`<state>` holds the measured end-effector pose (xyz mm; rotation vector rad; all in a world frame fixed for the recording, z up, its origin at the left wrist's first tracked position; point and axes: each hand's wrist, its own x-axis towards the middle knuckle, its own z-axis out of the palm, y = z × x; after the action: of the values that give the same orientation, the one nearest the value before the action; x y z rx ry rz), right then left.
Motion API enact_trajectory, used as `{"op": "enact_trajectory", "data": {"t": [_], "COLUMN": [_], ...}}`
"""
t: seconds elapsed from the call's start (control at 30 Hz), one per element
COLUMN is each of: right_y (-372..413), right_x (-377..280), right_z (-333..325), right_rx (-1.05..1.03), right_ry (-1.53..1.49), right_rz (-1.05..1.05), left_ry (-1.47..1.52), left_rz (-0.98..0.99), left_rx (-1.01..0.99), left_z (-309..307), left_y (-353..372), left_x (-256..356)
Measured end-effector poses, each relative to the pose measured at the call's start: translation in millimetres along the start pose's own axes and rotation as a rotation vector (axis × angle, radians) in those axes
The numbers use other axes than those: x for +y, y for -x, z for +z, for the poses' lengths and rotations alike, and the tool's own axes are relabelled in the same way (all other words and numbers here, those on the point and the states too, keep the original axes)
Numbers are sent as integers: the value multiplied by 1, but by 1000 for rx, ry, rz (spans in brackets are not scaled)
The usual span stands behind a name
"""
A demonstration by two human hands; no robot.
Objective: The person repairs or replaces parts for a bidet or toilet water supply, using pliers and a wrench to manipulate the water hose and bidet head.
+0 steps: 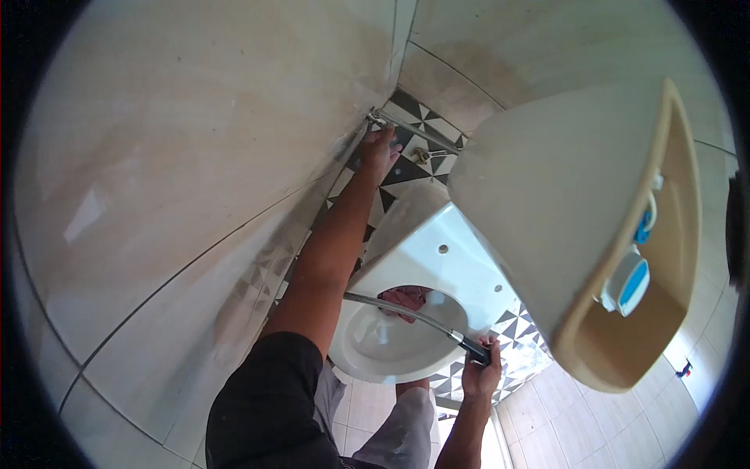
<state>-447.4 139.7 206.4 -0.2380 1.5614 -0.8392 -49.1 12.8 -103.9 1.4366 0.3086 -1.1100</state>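
My left hand (380,147) reaches far down behind the white toilet bowl (461,262) and is closed on a fitting where the wall meets the patterned floor. A chrome pipe (418,131) runs from that spot along the floor. My right hand (481,374) grips the black end of a braided metal hose (406,314). The hose stretches across the bowl opening and passes behind my left forearm. A reddish cloth (406,297) lies inside the bowl.
The beige cistern (547,187) stands with no lid on, showing a blue and white valve (630,283) inside. A beige tiled wall (172,172) is close on the left. The floor has black and white patterned tiles (422,117). My legs (406,426) stand by the bowl.
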Motion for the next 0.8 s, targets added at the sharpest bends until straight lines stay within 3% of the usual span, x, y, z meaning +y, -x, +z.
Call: {"op": "enact_trajectory", "data": {"t": [0.07, 0.13, 0.2, 0.33, 0.4, 0.53, 0.6, 0.63, 0.67, 0.73, 0.8], "right_y": [-10, -16, -26, -37, -34, -58, -65, -62, -63, -80, -77], "right_x": [6, 8, 7, -12, -20, -8, -6, -4, -3, -1, 0], "right_z": [-16, -27, -31, -8, 7, -19, -24, -22, -22, -50, -48], "right_rx": [33, 33, 71, -37, -14, 8, 59, 98, 138, -25, -49], "right_ry": [-27, -87, -112, -65, 1, 25, -74, -61, -48, -61, -24], "right_rz": [54, 83, 91, 79, 60, 2, 16, 3, -8, -14, -49], "left_ry": [-244, -272, -890, -1106, -1392, -1475, -1743, -1677, -1661, -1749, -1846], "left_rz": [-27, 39, 16, 150, 268, 413, 555, 802, 835, 1318, 1315], "left_rx": [-30, -81, -144, -221, -220, -319, -458, -489, -479, -400, -363], "left_z": [-13, -29, -42, -65, -57, -18, 8, 11, 20, 39, 48], "left_y": [17, 29, 49, 18, -1, -26, -34, -60, -71, -78, -80], "left_x": [4, -6, 0, -34, -46, -52, -57, -82, -89, -103, -113]}}
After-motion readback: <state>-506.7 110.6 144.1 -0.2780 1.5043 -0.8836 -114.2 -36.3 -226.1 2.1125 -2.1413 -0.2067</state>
